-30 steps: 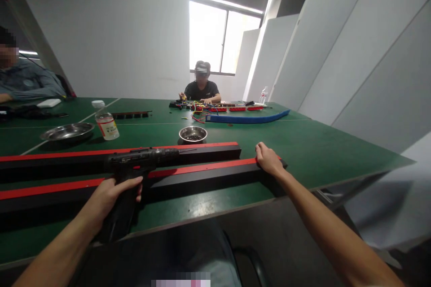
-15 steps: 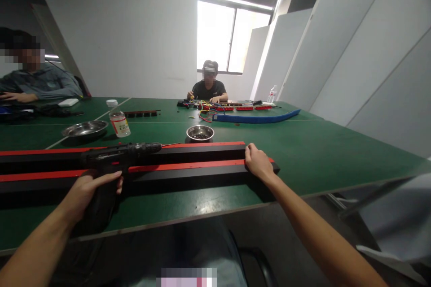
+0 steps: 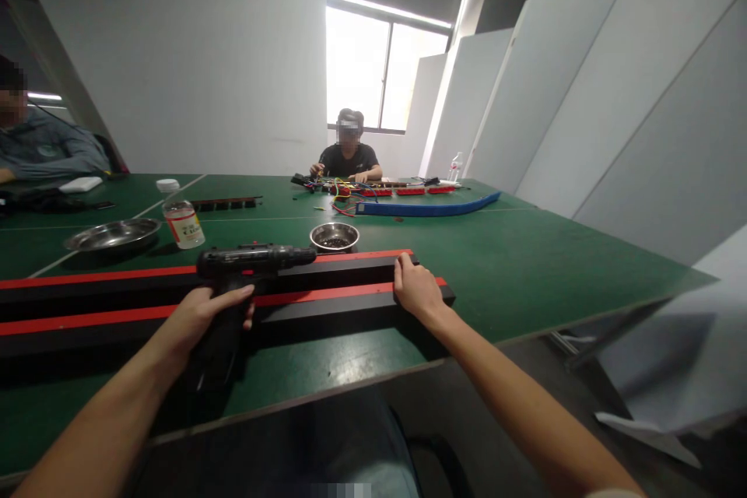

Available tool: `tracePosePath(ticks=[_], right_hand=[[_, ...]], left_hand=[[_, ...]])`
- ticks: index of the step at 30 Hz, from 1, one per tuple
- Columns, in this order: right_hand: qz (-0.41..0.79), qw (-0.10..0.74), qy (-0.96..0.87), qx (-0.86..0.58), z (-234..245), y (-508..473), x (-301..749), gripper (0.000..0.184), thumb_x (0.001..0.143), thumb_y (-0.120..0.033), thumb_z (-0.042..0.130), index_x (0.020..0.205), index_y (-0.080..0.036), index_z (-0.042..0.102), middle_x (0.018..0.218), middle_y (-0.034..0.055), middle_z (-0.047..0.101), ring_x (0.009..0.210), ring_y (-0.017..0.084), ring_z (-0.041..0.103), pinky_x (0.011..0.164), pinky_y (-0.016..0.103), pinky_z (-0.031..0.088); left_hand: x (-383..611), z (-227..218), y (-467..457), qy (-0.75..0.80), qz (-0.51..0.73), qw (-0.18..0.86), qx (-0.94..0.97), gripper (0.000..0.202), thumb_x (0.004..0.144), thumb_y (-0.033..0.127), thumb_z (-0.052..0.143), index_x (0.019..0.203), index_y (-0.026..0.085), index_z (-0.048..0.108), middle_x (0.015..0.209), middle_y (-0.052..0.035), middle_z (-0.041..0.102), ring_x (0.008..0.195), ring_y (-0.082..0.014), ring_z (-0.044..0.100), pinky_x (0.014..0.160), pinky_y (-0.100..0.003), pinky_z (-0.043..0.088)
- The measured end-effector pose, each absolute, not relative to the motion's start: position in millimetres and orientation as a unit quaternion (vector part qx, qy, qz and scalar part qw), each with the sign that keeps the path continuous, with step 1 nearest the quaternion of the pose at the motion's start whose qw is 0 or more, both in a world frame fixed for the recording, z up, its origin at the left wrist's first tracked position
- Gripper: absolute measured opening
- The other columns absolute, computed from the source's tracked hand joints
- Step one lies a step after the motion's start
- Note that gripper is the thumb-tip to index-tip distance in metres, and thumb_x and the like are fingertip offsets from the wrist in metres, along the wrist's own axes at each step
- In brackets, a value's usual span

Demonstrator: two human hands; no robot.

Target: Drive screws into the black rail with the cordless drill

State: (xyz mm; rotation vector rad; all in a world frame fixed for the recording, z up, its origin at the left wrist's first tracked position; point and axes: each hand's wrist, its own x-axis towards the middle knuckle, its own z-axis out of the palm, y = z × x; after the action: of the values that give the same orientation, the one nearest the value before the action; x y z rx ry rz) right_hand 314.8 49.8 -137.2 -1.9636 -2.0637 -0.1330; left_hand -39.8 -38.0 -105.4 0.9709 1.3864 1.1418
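My left hand (image 3: 195, 319) is wrapped round the grip of a black cordless drill (image 3: 257, 261), its chuck pointing right. No bit can be made out clearly at the chuck. Beneath lie two long black bars with red top faces, a far bar (image 3: 362, 268) and a near bar (image 3: 344, 308), side by side across the table. At their right ends is my right hand (image 3: 419, 288), fingers curled closed by the far bar's end and over the near bar. Whatever its fingertips hold is hidden.
Behind the bars stand a steel bowl (image 3: 334, 237) of small dark pieces, a plastic bottle (image 3: 184, 222) and a steel dish (image 3: 113, 236). Farther back lie a blue strip (image 3: 429, 206) and wired parts before a seated person (image 3: 350, 156). Another person (image 3: 52, 144) sits at left.
My left hand has carried the drill rightward along the bars, closer to my right hand. My right hand stays at the bar ends. The view has turned slightly right.
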Motion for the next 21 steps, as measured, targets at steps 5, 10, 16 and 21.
tracePosePath(ticks=[5,10,16,21], right_hand=[[-0.105,0.156,-0.747,-0.638,-117,69,315,0.033,0.106,-0.033,0.030,0.117,-0.017,0.056,0.092,0.0152,0.074,0.084,0.027,0.071,0.073,0.030,0.043],[-0.018,0.198,-0.794,-0.574,-93,141,295,0.027,0.101,-0.040,0.050,0.102,-0.021,0.069,0.102,0.0098,0.076,0.093,0.024,0.069,0.075,0.027,0.043],[0.095,0.124,-0.809,-0.567,-94,213,229,0.021,0.091,-0.034,0.064,0.098,-0.019,0.076,0.101,0.0088,0.077,0.090,0.021,0.070,0.074,0.025,0.046],[0.046,0.134,-0.753,-0.643,-115,237,193,0.035,0.095,-0.039,0.056,0.110,-0.013,0.072,0.116,0.0209,0.071,0.108,0.031,0.066,0.092,0.040,0.046]], left_hand=[[-4,-103,-11,0.478,0.508,0.596,0.399,0.031,0.072,0.038,0.082,0.081,0.012,0.067,0.069,-0.0064,0.068,0.056,-0.0164,0.065,0.049,-0.024,0.051],[-3,-110,0,0.435,0.538,0.611,0.386,0.028,0.075,0.035,0.080,0.083,0.011,0.067,0.068,-0.0055,0.068,0.054,-0.0149,0.063,0.046,-0.022,0.050],[-9,-119,-3,0.411,0.594,0.592,0.359,0.024,0.077,0.032,0.079,0.081,0.012,0.066,0.069,-0.0046,0.067,0.057,-0.0149,0.063,0.052,-0.024,0.053],[-8,-119,-6,0.403,0.613,0.587,0.343,0.025,0.077,0.033,0.078,0.079,0.011,0.067,0.070,-0.0052,0.066,0.059,-0.0153,0.063,0.052,-0.023,0.052]])
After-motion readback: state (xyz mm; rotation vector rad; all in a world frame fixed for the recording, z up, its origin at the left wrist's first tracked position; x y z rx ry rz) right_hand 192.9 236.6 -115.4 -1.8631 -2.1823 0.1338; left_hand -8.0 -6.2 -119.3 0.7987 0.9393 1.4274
